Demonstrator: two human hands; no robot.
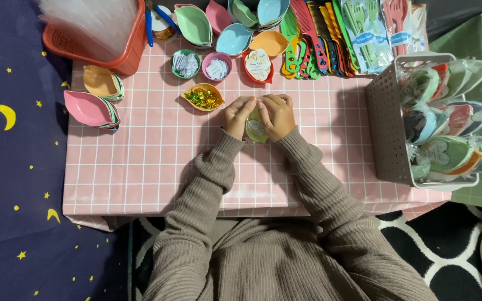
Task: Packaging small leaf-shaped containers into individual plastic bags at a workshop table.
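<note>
nearest the camera, ribbed brown sleeves [285, 223] lead to the middle of the pink checked table [140, 161]. there the left hand [237, 116] and right hand [277, 116] close their fingers on a small green leaf-shaped dish [255, 128] from both sides. it looks light, stiff, smooth plastic, best pinched by its rim. just beyond sits an orange dish of glitter [203, 97]; farther back, stacked dishes [235, 25] and combs [313, 39].
</note>
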